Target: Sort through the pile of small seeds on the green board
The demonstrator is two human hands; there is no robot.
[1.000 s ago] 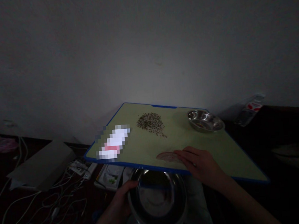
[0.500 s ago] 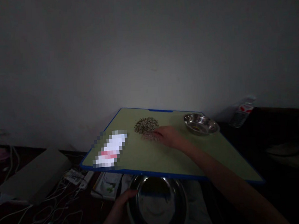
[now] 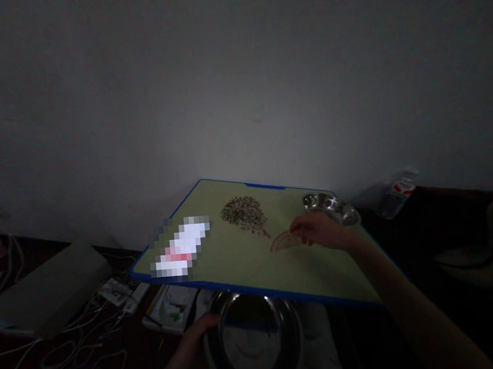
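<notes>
My left hand (image 3: 202,336) is closed on the rim of a shiny metal bowl (image 3: 253,343), held below the front edge of the table. In my right hand (image 3: 318,230) is a clear, pinkish piece with a curved edge (image 3: 285,240), pinched between the fingers; its exact kind is unclear. It is low over the pale green tabletop (image 3: 236,265), to the right of a spread of small dark and light grains (image 3: 243,212). A thin trail of grains reaches toward it. A second metal bowl (image 3: 343,211) stands behind my right hand, partly hidden by it.
A lit phone-like screen (image 3: 181,249), pixelated, lies on the table's left side. Blue edging (image 3: 255,296) borders the tabletop. Cables (image 3: 77,340) and a grey box (image 3: 49,285) are on the floor at left. A plastic package (image 3: 398,194) is beyond the right edge, and a wall stands behind.
My right hand has moved right, away from the grains, with the clear piece. Some grains now trail toward the right front. My left hand stays on the bowl.
</notes>
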